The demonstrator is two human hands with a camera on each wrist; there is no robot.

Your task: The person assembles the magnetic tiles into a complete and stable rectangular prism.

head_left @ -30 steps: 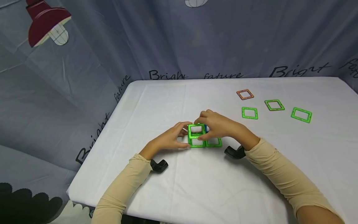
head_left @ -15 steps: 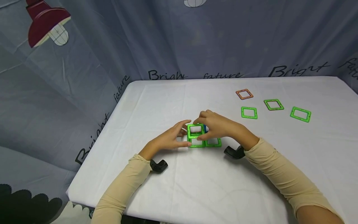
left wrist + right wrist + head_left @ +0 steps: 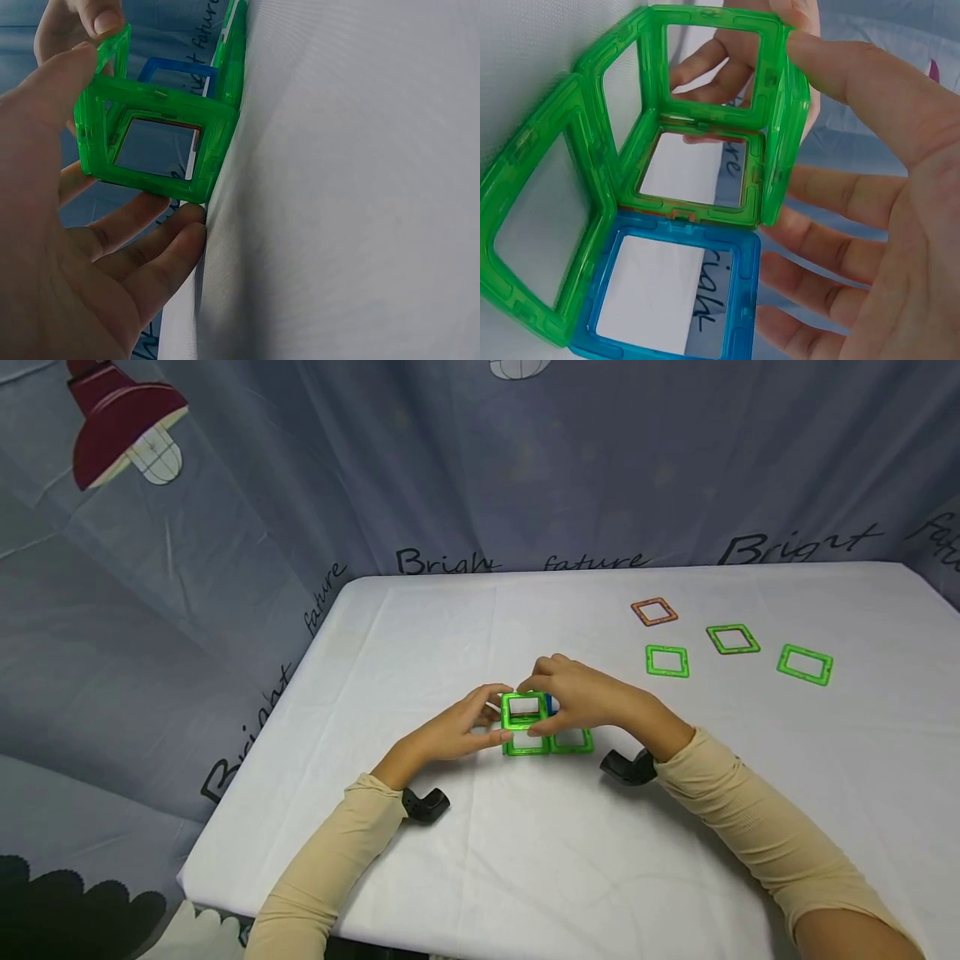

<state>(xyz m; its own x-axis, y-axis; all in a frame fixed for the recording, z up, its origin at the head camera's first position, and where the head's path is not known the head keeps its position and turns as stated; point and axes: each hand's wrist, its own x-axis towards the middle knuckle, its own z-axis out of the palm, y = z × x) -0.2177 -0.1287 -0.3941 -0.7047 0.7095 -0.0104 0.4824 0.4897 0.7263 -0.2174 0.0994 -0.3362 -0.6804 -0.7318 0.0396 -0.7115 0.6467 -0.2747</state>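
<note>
A partly built cube of green magnetic tiles (image 3: 525,720), with one blue tile (image 3: 673,296) at its far side, is held near the middle of the white tabletop (image 3: 525,860). The left hand (image 3: 457,735) is clasped on its left wall, thumb on top. The right hand (image 3: 581,693) is pinched on the top edge. Three green frames (image 3: 731,639) and an orange frame (image 3: 654,612) are laid well apart to the right.

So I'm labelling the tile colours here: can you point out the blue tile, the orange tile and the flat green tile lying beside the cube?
blue tile (image 3: 671,300), right wrist view, on its lower frame bar.
orange tile (image 3: 654,612), head view, on the frame's near edge.
flat green tile (image 3: 572,749), head view, on its front bar.
</note>
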